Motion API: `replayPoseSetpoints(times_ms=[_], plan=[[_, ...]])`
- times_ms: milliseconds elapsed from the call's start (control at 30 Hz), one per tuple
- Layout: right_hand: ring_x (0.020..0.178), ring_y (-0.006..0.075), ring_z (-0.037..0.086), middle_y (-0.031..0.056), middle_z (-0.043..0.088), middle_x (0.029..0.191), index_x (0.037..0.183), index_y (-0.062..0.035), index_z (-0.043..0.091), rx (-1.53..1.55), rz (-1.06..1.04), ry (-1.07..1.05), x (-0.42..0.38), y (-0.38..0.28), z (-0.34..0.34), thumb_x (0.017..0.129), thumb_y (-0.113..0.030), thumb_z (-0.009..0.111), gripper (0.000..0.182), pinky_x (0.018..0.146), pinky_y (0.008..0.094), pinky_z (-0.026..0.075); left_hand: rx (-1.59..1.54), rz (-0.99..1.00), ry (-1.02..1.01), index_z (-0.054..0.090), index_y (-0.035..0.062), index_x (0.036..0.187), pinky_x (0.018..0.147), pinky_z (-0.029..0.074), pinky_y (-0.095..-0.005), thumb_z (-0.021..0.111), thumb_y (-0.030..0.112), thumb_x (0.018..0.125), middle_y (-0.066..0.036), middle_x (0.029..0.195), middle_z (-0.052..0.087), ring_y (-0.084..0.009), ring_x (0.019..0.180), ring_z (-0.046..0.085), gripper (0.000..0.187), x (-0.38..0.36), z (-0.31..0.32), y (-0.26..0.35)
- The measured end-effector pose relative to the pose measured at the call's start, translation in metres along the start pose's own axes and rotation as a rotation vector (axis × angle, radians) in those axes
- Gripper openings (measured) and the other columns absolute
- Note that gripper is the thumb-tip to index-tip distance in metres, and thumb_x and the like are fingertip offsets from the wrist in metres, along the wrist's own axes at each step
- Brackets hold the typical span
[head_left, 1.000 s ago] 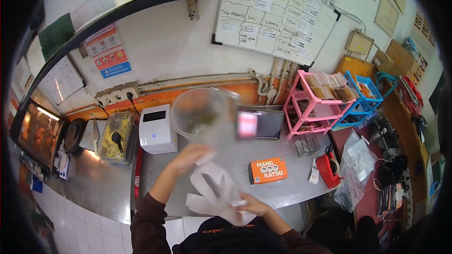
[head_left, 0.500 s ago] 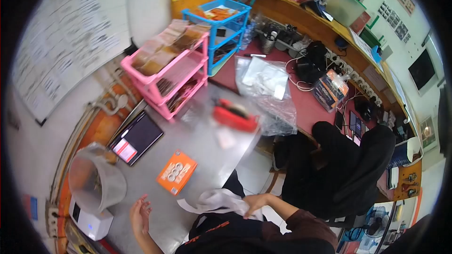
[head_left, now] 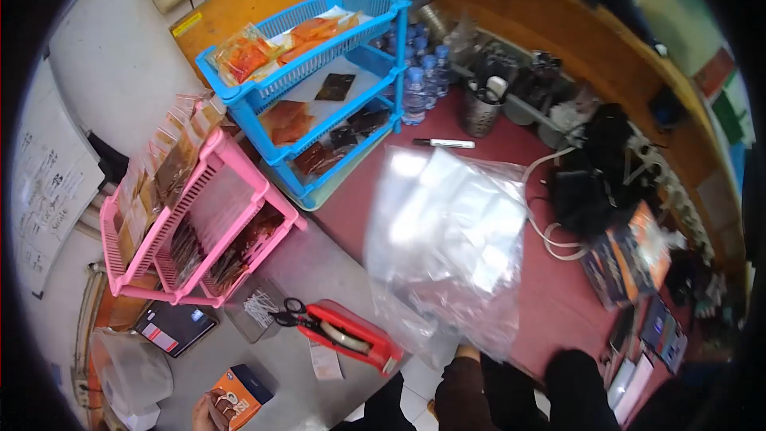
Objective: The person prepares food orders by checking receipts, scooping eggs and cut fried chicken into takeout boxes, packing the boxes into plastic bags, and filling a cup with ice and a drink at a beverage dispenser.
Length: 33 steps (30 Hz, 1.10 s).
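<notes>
My left hand (head_left: 204, 413), at the bottom left, has its fingers closed round the near-left edge of a small orange box (head_left: 242, 393) with a dark side. Part of this hand is cut off by the frame. My right hand (head_left: 469, 353) is by the table edge, at the lower end of a large clear plastic bag (head_left: 447, 259); the film and the sleeve hide its fingers. Between the hands, a red tape dispenser (head_left: 351, 335) lies on the metal table with black scissors (head_left: 294, 313) against it and a pale slip of paper (head_left: 325, 361) beside it.
Pink (head_left: 215, 215) and blue tiered racks (head_left: 299, 72) hold flat packets. A tablet (head_left: 175, 327), a clear tub (head_left: 132, 367) and a tray of white sticks (head_left: 259, 311) stand left. A marker (head_left: 444, 144), water bottles (head_left: 415, 96) and cables are behind. A person in dark clothing (head_left: 574, 383) sits right.
The view has swung right and closer to the racks. My left hand has gone from bare table to the orange box. My right hand has left the white cloth and reached the plastic bag.
</notes>
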State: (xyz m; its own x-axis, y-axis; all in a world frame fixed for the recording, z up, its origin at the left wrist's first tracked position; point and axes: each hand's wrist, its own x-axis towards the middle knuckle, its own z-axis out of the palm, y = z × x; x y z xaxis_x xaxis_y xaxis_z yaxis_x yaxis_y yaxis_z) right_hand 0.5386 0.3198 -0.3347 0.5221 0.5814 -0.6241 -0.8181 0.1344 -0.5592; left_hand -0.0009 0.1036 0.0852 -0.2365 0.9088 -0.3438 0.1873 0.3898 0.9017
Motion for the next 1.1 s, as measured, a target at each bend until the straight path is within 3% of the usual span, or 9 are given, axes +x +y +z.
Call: replayPoseSetpoints(times_ms=[33,133,233,433,600,700,800,900,1100], plan=[[0.086,0.0182,0.056,0.006,0.058,0.098,0.107,-0.0031,0.053,-0.066,0.017,0.044,0.023,0.013,0.003,0.091,-0.022,0.044,0.027,0.077,0.031,0.046,0.194,0.1,-0.02,0.048,0.0019,0.113,0.084,0.04,-0.0321,0.042,0.028,0.091,-0.009,0.099,0.055,-0.0189,0.094,0.052,0.034,0.004,0.009,0.001],[0.082,0.0181,0.056,0.0061,0.058,0.094,0.105,-0.0027,0.053,-0.263,0.072,0.128,0.068,0.032,0.008,0.09,-0.022,0.045,0.026,0.074,0.0309,0.046,-0.517,-0.306,0.31,0.047,0.0009,0.115,0.078,0.042,-0.03,0.043,0.027,0.091,-0.011,0.1,0.054,-0.0176,0.088,0.053,0.035,0.012,0.046,0.016],[0.078,0.0179,0.056,0.0062,0.059,0.091,0.104,-0.0022,0.054,-0.522,0.119,0.152,0.085,0.028,0.006,0.09,-0.021,0.047,0.024,0.072,0.0308,0.046,-0.34,-0.143,0.439,0.055,0.0041,0.082,0.049,0.036,-0.0212,0.049,0.023,0.087,0.002,0.062,0.046,-0.0084,0.052,0.043,0.02,0.019,0.077,0.049],[0.07,0.0177,0.056,0.0063,0.059,0.083,0.1,-0.0013,0.055,-1.246,0.174,-0.062,-0.003,0.003,-0.027,0.089,-0.02,0.049,0.022,0.066,0.0306,0.047,0.341,0.004,0.828,0.057,0.0062,0.077,0.05,0.03,-0.0236,0.061,0.015,0.078,-0.002,0.072,0.048,-0.0093,0.062,0.042,0.01,0.013,0.085,0.06],[0.063,0.0175,0.057,0.0064,0.06,0.077,0.097,-0.0006,0.056,-1.699,1.076,-0.841,-0.204,-0.031,-0.005,0.088,-0.018,0.051,0.021,0.061,0.0304,0.047,1.026,0.598,0.639,0.059,0.0129,0.079,0.065,0.032,-0.0363,0.077,0.04,0.051,-0.003,0.067,0.046,-0.0215,0.066,0.044,0.043,0.001,0.089,0.042],[0.059,0.0174,0.057,0.0065,0.06,0.073,0.096,-0.0002,0.056,-1.639,1.505,-1.221,-0.306,-0.041,0.038,0.087,-0.018,0.053,0.02,0.059,0.0303,0.047,1.003,0.57,0.483,0.06,0.0159,0.08,0.069,0.031,-0.0373,0.075,0.048,0.049,0.0,0.066,0.049,-0.02,0.067,0.045,0.047,-0.009,0.095,0.022],[0.071,0.0139,0.058,0.0077,0.061,0.084,0.103,0.0014,0.052,-1.077,1.54,-1.394,-0.369,-0.02,0.074,0.093,-0.03,0.039,0.036,0.066,0.0288,0.047,1.055,0.538,0.269,0.059,0.0184,0.083,0.07,0.032,-0.0347,0.073,0.051,0.053,0.002,0.07,0.053,-0.0162,0.069,0.048,0.046,-0.02,0.089,0.024],[0.067,0.0134,0.054,0.0074,0.062,0.084,0.101,-0.0003,0.059,-1.026,1.261,-1.375,-0.457,-0.023,0.151,0.083,-0.026,0.055,0.031,0.059,0.0249,0.043,0.983,0.691,0.434,0.057,0.018,0.087,0.071,0.033,-0.0325,0.072,0.051,0.056,0.003,0.075,0.054,-0.0133,0.071,0.05,0.048,-0.038,0.072,0.013],[0.064,0.0128,0.057,0.0075,0.059,0.076,0.098,0.0003,0.051,-1.053,1.043,-1.253,-0.529,0.038,0.126,0.089,-0.021,0.049,0.023,0.06,0.0261,0.046,0.975,0.816,0.515,0.055,0.0166,0.089,0.071,0.035,-0.0322,0.07,0.048,0.061,0.003,0.082,0.054,-0.0133,0.074,0.051,0.044,-0.074,0.022,-0.021]])
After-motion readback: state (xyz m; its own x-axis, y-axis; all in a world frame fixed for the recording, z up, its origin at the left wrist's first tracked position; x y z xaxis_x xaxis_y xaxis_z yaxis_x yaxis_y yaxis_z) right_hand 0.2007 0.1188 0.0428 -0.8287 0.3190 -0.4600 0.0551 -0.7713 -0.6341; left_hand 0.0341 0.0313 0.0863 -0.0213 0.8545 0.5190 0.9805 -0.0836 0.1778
